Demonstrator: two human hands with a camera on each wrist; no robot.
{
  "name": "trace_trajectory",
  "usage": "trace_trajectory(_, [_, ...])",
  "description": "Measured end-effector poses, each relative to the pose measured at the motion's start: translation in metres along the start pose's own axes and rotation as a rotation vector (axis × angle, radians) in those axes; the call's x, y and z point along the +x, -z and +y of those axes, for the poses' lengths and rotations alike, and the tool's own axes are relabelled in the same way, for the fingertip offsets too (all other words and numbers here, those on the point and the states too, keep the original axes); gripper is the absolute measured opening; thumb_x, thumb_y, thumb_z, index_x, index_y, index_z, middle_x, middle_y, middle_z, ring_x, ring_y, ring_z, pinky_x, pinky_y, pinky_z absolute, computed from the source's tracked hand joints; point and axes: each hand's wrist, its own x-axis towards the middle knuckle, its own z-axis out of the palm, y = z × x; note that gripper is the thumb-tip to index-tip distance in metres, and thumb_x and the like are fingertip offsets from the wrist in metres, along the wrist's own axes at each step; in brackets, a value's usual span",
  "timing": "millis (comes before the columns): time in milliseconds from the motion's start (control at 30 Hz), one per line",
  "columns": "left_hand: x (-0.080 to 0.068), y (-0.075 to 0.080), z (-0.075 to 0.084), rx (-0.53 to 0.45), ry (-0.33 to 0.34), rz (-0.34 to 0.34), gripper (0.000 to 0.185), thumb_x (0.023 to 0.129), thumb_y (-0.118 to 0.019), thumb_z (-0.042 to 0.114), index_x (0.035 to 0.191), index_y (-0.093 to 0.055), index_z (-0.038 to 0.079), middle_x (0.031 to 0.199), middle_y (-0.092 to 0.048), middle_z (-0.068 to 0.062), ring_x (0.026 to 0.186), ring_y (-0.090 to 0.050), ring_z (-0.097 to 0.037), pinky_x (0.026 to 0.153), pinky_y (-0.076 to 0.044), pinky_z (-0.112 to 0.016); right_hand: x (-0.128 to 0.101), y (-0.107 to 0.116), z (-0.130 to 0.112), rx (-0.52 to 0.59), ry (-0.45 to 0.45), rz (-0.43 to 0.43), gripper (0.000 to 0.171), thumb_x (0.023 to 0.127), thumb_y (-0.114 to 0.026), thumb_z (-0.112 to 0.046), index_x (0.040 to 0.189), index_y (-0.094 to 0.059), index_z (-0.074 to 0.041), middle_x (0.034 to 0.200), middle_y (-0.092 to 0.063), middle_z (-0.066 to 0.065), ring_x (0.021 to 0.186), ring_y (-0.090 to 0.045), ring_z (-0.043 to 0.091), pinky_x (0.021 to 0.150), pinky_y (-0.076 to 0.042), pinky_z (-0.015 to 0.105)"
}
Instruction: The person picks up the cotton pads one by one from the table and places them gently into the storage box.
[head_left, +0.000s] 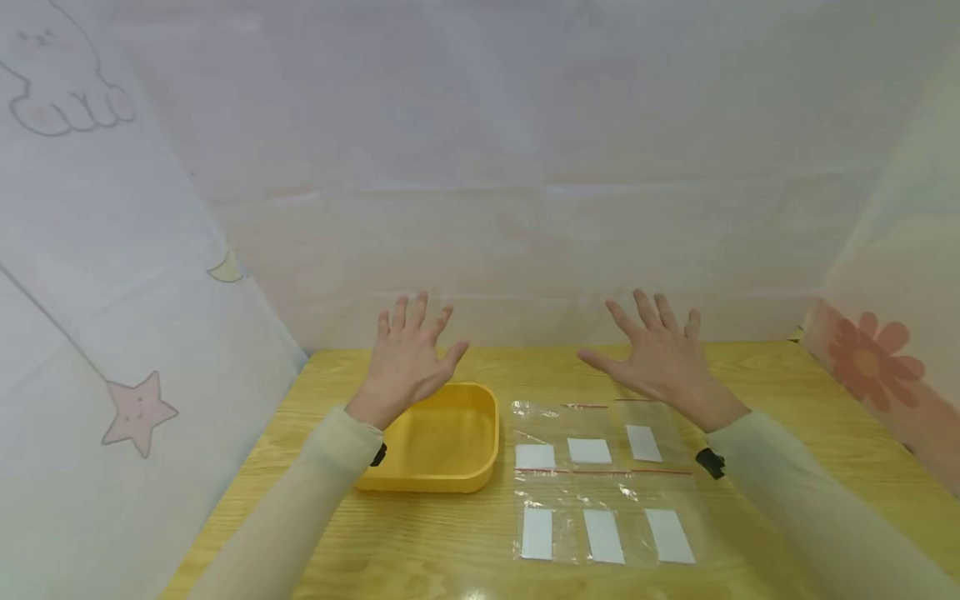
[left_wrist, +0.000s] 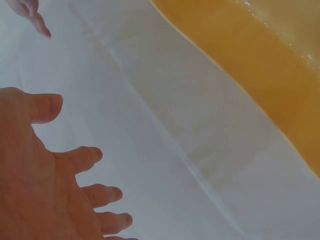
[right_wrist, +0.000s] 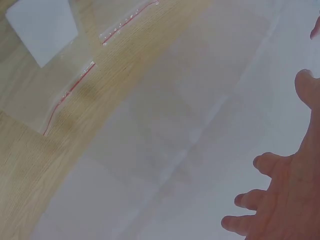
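Note:
My left hand is raised with spread fingers over the far left part of a yellow plastic bin, holding nothing. On the other side, my right hand is held up the same way, fingers spread, beyond several clear zip bags. These bags lie flat in two rows to the right of the bin, with red zip strips along their tops. Each shows a white card inside. In the right wrist view, a bag with a white card lies at upper left, apart from the fingers.
The wooden table carries the bin and bags. A pale sheet hangs behind its far edge, with further printed sheets at both sides, showing a pink star on the left and a red flower on the right.

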Motion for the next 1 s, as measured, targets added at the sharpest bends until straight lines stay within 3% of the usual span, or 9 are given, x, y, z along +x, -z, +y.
trace_trajectory(300, [-0.012, -0.003, -0.004, -0.03, 0.0, 0.008, 0.071, 0.108, -0.04, 0.062, 0.167, -0.036, 0.022, 0.174, -0.015, -0.019, 0.158, -0.009, -0.047, 0.123, -0.01, -0.069, -0.015, -0.001, -0.002, 0.012, 0.025, 0.012, 0.107, 0.09, -0.043, -0.089, 0.171, -0.023, -0.022, 0.172, -0.012, 0.028, 0.155, -0.007, 0.056, 0.11, 0.006, 0.085])
trace_trajectory(1000, [-0.041, 0.006, -0.004, -0.017, -0.029, 0.032, 0.073, 0.108, -0.034, 0.066, 0.168, -0.029, 0.026, 0.175, -0.008, -0.013, 0.159, -0.008, -0.045, 0.124, -0.009, -0.067, -0.048, 0.003, -0.004, 0.028, 0.068, 0.087, 0.102, 0.092, -0.053, -0.083, 0.171, -0.023, -0.024, 0.173, -0.014, 0.025, 0.155, -0.013, 0.055, 0.11, 0.003, 0.085])
